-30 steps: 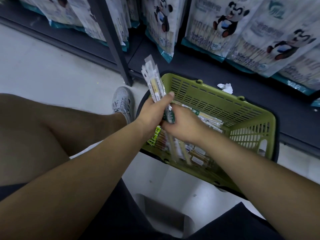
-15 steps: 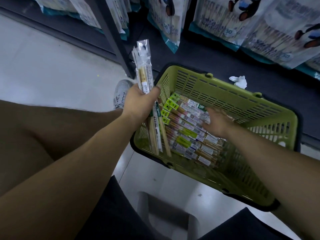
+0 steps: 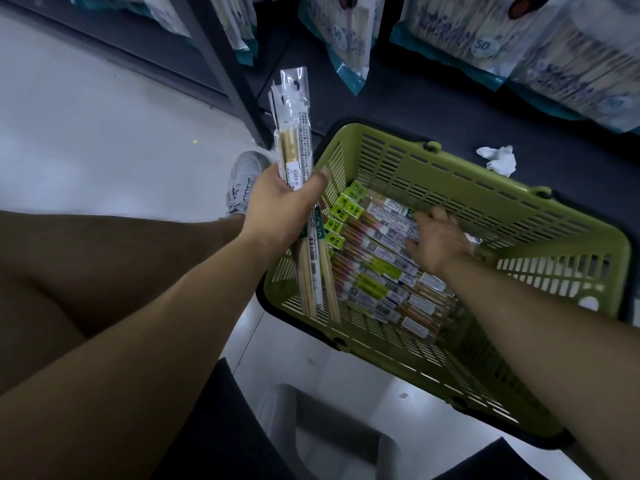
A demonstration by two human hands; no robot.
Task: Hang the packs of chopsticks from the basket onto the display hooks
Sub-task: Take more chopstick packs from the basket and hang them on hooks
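Head view, chopstick packs (image 3: 293, 150), bags (image 3: 460, 29) marked "50"

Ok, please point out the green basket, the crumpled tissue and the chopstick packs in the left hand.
green basket (image 3: 450, 188): head view, far slotted wall.
crumpled tissue (image 3: 497, 159): head view, middle.
held chopstick packs (image 3: 292, 133): head view, upper part.

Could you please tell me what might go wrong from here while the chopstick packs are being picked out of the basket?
The left hand grips several chopstick packs by their middle, and their lower ends fan apart, so one might slip out. The right hand rests on the loose pile of packs in the green basket; lifting one may snag or drag its neighbours.
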